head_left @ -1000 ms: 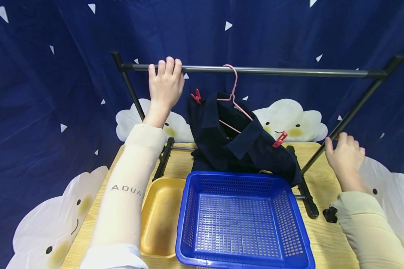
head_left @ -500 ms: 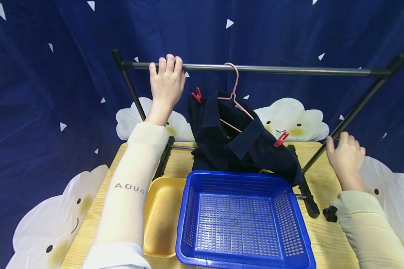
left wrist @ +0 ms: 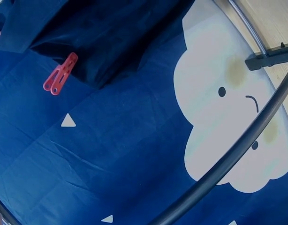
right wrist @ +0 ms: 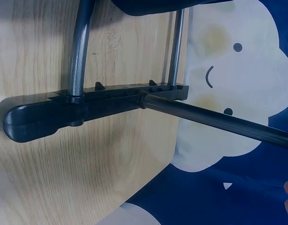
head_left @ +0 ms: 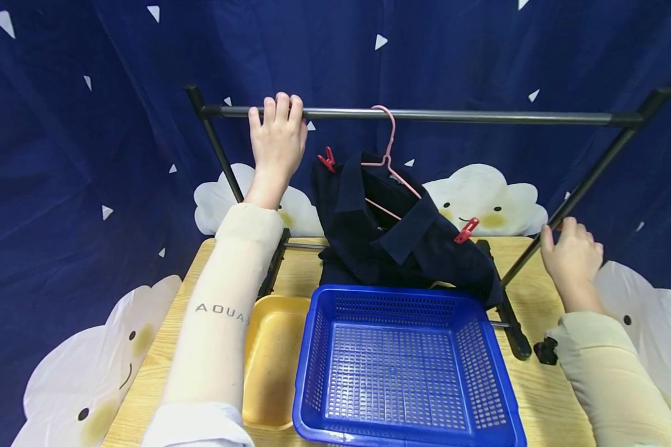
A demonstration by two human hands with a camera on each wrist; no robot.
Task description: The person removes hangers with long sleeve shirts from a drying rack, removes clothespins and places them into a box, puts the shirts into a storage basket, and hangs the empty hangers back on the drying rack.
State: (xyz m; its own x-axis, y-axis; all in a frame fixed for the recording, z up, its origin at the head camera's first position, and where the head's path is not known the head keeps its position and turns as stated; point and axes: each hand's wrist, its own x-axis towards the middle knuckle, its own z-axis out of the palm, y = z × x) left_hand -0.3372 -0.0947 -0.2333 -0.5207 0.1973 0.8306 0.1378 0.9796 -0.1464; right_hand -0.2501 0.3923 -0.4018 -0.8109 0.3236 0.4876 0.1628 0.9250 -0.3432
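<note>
In the head view, my left hand (head_left: 277,136) grips the top bar (head_left: 481,117) of a black clothes rack, its fingers laid over the bar near the left end. On the right, my right hand (head_left: 573,257) holds the slanting side post (head_left: 598,171), thumb on the near side. Between them a dark navy collared shirt (head_left: 363,236) hangs from a pink hanger (head_left: 390,139) hooked on the bar. Red clothespins (head_left: 466,230) pinch both shoulders of the shirt. The left wrist view shows one clothespin (left wrist: 61,73); the right wrist view shows the rack's foot (right wrist: 92,108) on the table.
A blue mesh basket (head_left: 394,372) stands in front of the shirt, overlapping its lower part. Left of it is a yellow tray (head_left: 275,366), partly behind my forearm. Both sit on a wooden table (head_left: 553,397). A dark blue curtain (head_left: 453,56) with cloud faces surrounds the table.
</note>
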